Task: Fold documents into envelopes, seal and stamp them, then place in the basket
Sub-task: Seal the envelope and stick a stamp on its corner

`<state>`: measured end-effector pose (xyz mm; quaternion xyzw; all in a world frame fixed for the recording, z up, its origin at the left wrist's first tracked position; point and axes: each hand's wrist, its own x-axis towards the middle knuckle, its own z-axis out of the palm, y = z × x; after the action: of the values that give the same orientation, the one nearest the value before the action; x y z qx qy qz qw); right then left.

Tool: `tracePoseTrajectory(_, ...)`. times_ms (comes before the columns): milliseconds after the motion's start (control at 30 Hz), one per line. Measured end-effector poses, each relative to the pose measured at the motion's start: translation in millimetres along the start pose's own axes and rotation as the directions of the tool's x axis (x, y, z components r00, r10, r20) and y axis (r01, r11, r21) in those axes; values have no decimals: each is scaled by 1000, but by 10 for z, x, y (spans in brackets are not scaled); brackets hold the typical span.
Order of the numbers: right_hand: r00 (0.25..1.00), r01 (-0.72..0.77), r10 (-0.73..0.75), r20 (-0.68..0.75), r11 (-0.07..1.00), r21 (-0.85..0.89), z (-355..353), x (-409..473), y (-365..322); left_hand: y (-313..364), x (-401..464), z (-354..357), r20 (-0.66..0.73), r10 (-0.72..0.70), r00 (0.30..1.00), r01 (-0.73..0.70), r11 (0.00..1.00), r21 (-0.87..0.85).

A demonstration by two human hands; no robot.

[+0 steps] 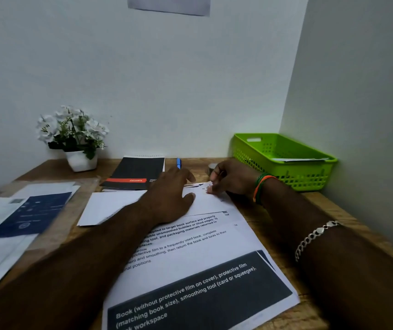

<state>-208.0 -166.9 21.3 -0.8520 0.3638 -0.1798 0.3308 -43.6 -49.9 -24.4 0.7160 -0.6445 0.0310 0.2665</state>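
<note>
A printed document (pixel 197 265) lies on the wooden desk in front of me, its far part folded over so that a white back (pixel 211 202) shows. My left hand (pixel 169 198) lies flat on that folded part, fingers spread. My right hand (pixel 228 181) pinches the far right corner of the fold with curled fingers. A white envelope (pixel 105 207) lies left of the document, partly under my left forearm. The green basket (pixel 309 172) stands at the back right against the wall, with a white envelope inside.
A black notebook (pixel 136 173) with a red band and a blue pen (pixel 178 163) lie behind the document. A roll of tape (pixel 212 167) sits by my right hand. More papers (pixel 16 217) are piled at the left. A white flower pot (pixel 81 159) stands at the back left.
</note>
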Motion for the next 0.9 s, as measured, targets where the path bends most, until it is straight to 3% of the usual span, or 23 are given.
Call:
tracePoseTrajectory(167, 1000, -14, 17, -15, 979, 203, -22, -17, -50, 16, 0, -47, -33, -4, 999, 4, 1000, -11)
tracePoseTrajectory(300, 996, -74, 88, -20, 921, 382, -131, -57, -77, -53, 13, -241, -79, -25, 997, 31, 997, 72)
tracePoseTrajectory(400, 998, -30, 54, -39, 884, 466, -215, -76, -129, -135, 69, -543, -102, -71, 992, 77, 995, 60)
tracePoseTrajectory(567, 957, 163, -11, -289, 848, 505, -209, -144, -342, -64, 86, -919, -196, -92, 976, 73, 992, -102)
tracePoseTrajectory(667, 899, 214, 53, -435, 812, 543, -255, -278, -447, 75, 86, -1006, -269, -205, 941, 130, 954, -270)
tracePoseTrajectory(800, 951, 112, 146, -271, 657, 746, -174, -684, -490, 383, 145, -1130, -288, -356, 889, 181, 851, -493)
tracePoseTrajectory(900, 993, 16, 77, -90, 667, 745, -59, -1025, -470, 657, 245, -1202, -303, -456, 837, 158, 731, -663)
